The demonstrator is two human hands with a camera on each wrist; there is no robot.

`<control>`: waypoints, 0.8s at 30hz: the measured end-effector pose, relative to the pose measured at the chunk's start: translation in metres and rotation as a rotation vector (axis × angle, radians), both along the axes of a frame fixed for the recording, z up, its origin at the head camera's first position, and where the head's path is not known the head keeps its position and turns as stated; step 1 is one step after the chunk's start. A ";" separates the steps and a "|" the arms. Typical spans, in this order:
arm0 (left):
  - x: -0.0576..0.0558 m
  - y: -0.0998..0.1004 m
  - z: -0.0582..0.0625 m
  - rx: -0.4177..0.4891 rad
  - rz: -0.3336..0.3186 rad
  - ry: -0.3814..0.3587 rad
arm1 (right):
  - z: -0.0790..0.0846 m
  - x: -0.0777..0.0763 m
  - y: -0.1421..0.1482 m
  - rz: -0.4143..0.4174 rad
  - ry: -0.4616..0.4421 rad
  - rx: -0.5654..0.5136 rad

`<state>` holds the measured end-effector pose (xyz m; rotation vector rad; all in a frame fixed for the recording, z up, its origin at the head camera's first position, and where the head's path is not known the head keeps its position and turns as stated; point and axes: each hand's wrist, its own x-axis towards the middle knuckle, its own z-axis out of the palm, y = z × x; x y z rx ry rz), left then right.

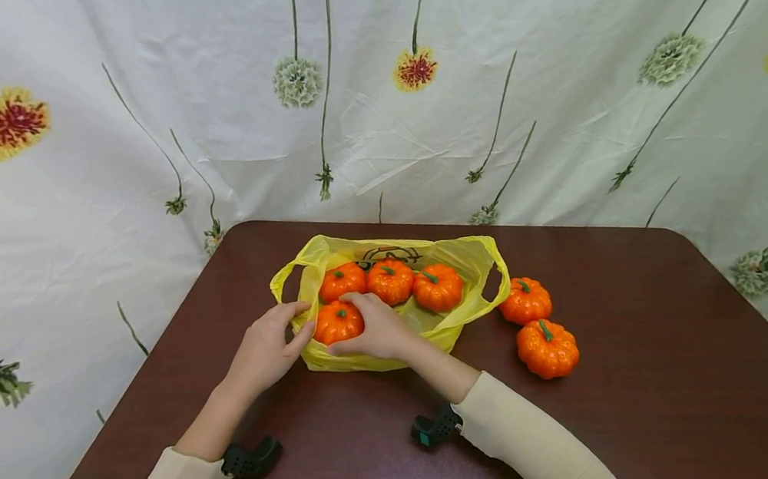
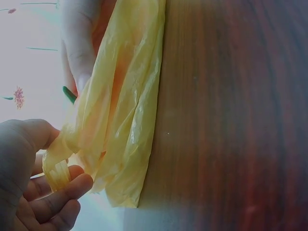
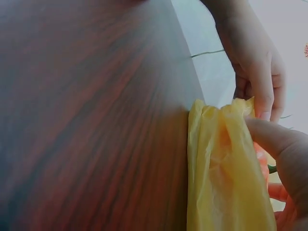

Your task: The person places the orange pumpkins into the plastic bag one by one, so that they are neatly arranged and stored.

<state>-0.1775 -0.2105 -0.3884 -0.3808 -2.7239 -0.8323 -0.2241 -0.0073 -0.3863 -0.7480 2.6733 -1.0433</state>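
A yellow plastic bag (image 1: 368, 360) lies open-mouthed on the table with several small orange pumpkins (image 1: 389, 280) inside. My right hand (image 1: 380, 331) reaches into the bag and grips the front-left pumpkin (image 1: 336, 323), thumb at the near side and fingers over the far side. At the bag's left end, my left hand (image 1: 266, 351) holds the plastic; in the left wrist view its thumb and fingers curl round the bag's handle (image 2: 58, 174). Bag plastic hides the lower part of the gripped pumpkin. Right of the bag sit two more pumpkins, one behind (image 1: 526, 301) and one nearer (image 1: 548, 349).
The dark brown wooden table (image 1: 645, 353) extends on both sides and in front of the bag. Behind it hangs a white flowered cloth (image 1: 374, 140). Black wrist devices, left (image 1: 251, 459) and right (image 1: 437, 426), sit at the sleeve cuffs.
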 end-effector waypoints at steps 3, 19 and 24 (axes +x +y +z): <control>0.000 0.000 0.000 0.002 0.003 -0.006 | 0.001 0.000 0.004 0.003 0.016 0.000; -0.001 0.000 -0.001 -0.007 0.011 0.004 | 0.058 0.013 0.072 -0.040 0.033 -0.137; -0.001 0.000 -0.001 -0.008 0.010 0.010 | 0.068 0.018 0.100 -0.060 0.048 -0.171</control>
